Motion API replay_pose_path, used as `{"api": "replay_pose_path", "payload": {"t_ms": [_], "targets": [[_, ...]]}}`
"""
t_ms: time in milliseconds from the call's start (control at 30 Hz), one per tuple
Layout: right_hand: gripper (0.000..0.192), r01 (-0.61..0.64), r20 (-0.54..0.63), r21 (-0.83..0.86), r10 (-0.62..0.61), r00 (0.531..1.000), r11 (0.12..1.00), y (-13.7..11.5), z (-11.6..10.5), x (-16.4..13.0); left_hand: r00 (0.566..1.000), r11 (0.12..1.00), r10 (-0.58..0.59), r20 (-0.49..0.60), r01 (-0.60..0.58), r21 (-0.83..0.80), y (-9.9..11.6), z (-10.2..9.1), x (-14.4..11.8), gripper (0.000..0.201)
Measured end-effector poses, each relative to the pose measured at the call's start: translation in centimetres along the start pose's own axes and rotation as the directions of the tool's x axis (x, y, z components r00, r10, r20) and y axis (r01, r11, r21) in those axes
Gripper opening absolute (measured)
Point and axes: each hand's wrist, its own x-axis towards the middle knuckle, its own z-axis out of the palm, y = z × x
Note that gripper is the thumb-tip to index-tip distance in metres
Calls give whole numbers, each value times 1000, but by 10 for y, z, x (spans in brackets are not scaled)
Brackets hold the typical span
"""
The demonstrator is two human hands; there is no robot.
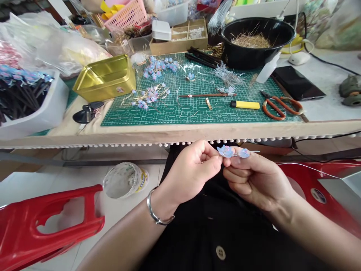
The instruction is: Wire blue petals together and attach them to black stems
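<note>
My left hand (194,169) and my right hand (254,177) meet in front of the table edge, both pinched closed. Between their fingertips is a small spray of pale blue artificial flowers (225,151) with a thin wire stem. A second small blossom (243,153) lies over my right fingers. The left fingertips grip just under the larger flower; part of the stem is hidden by the fingers. Beyond my hands, on a green cutting mat (169,113), are bunches of blue-pink flowers (150,96), a brown stick (207,95) and a gold clip (208,103).
A yellow lighter (245,105), orange-handled scissors (282,107) and a phone (299,82) lie to the right. A black bowl (231,45) of wires and a gold tin (105,79) stand farther back. Below are a white bucket (124,180) and a red stool (22,222).
</note>
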Motion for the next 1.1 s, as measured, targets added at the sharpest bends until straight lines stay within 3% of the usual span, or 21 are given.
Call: {"api": "replay_pose_path", "payload": {"t_ms": [167,267,367,433,500,567,600,667,767,833,1000,1100], "targets": [[9,61,93,-147,-48,995,987,5,-12,5,990,938,-75,117,110,-330,-13,5,-6,20],[5,67,192,-348,1,981,935,-10,-19,8,973,939,-92,212,156,-306,-14,3,-9,23],[15,127,258,-569,30,966,812,-37,-16,3,972,979,-108,208,140,-146,-10,-4,-11,20],[27,252,302,-774,-11,953,582,-53,-8,-5,982,993,-105,157,112,-31,-6,-7,-12,17],[33,392,387,-908,-61,920,146,-62,1,-15,990,993,-99,101,92,67,-3,-9,-10,15],[30,446,495,-832,-76,866,-330,-63,7,-24,992,982,-118,38,111,153,-2,-8,-7,15],[27,445,535,-762,-70,842,-471,-61,9,-27,991,974,-131,5,128,188,-1,-7,-6,14],[27,453,606,-630,-35,795,-630,-53,11,-30,987,960,-152,-45,158,233,-1,-5,-2,13],[26,470,653,-536,8,757,-702,-38,10,-28,982,948,-167,-88,184,259,-3,-3,1,12],[25,447,658,-557,-43,752,-700,-29,7,-24,979,941,-172,-113,197,274,-4,-2,1,12],[28,432,627,-707,-213,750,-560,-11,3,-18,978,917,-153,-142,195,347,-5,-2,0,10],[25,432,543,-823,-289,788,-368,-7,6,-21,984,889,-113,-138,162,428,-4,-1,-2,8]]}}
